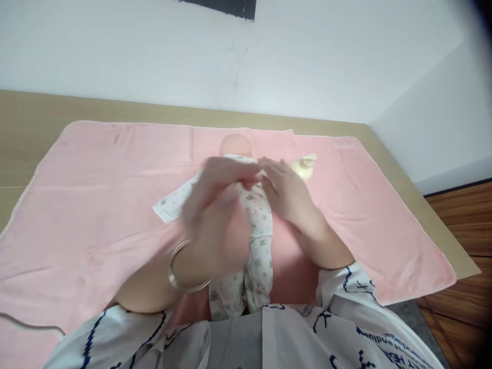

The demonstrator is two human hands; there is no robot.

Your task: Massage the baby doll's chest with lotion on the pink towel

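Note:
A bald-headed baby doll point(236, 144) lies on a pink sheet point(103, 205), dressed in white clothes point(261, 218) with a small print. My left hand point(217, 215), with a bangle on its wrist, is raised over the doll's body and smeared by motion; its finger positions are unclear. My right hand point(286, 192) is above the doll's other side, with its fingers stretched toward the left hand. The hands nearly meet, and I cannot tell whether they touch. Part of the doll's torso is hidden behind them. A cream pump bottle point(305, 166) is just beyond my right hand.
The pink sheet covers much of a light wooden table point(34, 113). A white wall point(154, 56) rises behind it, with another wall at the right. A grey cord-like strip point(31, 325) crosses the sheet at the lower left. Brown wooden panels point(461, 225) show at the right.

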